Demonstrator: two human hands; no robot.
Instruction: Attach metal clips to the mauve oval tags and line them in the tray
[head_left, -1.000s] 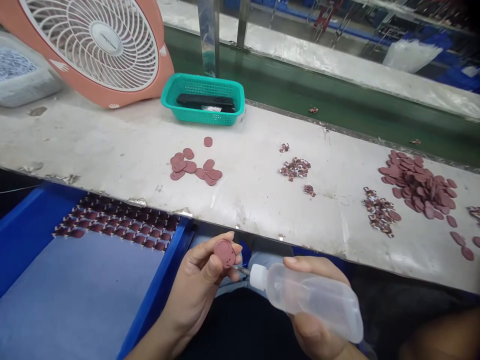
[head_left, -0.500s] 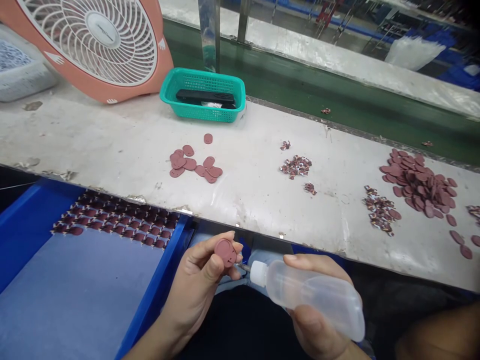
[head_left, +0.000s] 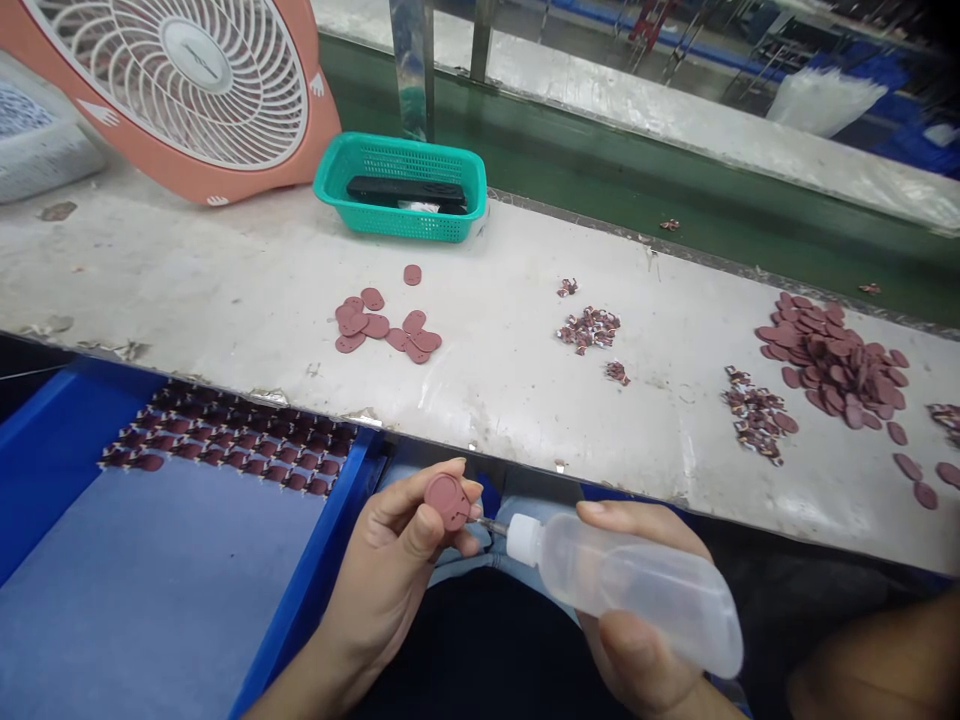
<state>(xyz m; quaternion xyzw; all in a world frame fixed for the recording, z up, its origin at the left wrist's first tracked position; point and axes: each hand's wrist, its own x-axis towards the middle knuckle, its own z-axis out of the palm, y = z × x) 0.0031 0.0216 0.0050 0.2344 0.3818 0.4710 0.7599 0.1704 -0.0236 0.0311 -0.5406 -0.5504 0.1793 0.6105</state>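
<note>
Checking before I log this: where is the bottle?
In the head view, the bottle is low and right of centre, held in the right hand, its nozzle pointing toward the disc in the left hand.

And here the left hand (head_left: 394,555) pinches a reddish disc (head_left: 445,498); the right hand (head_left: 649,665) grips a translucent bottle (head_left: 630,575), metal nozzle (head_left: 493,527) right by the disc's edge; teal basket (head_left: 405,221) beyond!

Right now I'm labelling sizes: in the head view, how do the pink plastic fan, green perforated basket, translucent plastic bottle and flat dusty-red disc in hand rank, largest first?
1. Pink plastic fan
2. Green perforated basket and translucent plastic bottle, unranked: close in size, the bottle nearer the camera
3. Flat dusty-red disc
</note>
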